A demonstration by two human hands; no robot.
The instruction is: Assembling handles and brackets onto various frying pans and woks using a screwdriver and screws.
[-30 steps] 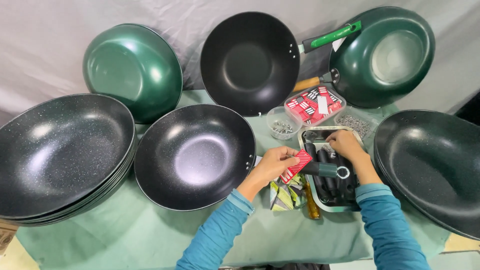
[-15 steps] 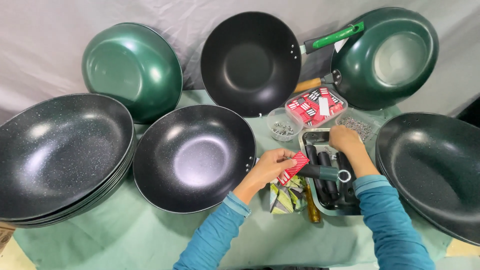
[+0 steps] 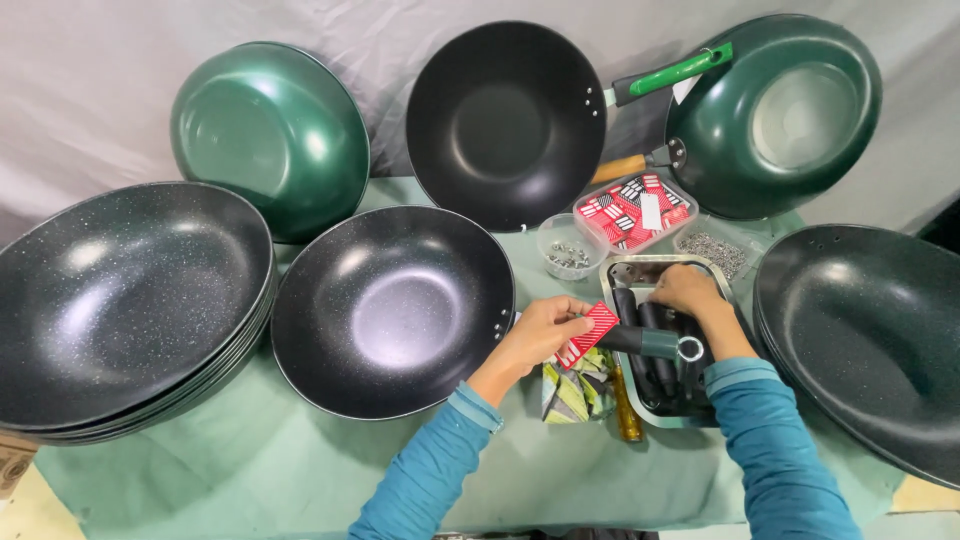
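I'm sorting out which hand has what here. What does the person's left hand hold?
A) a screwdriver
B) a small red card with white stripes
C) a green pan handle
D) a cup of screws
B: the left hand pinches a small red striped card between thumb and fingers, just right of the dark wok, while the right hand reaches into the metal tray.

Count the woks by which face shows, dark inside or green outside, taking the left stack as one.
Dark inside showing: 4, the left stack, the centre wok, the propped wok, the right wok.
Green outside showing: 2, left and right.
Total: 6
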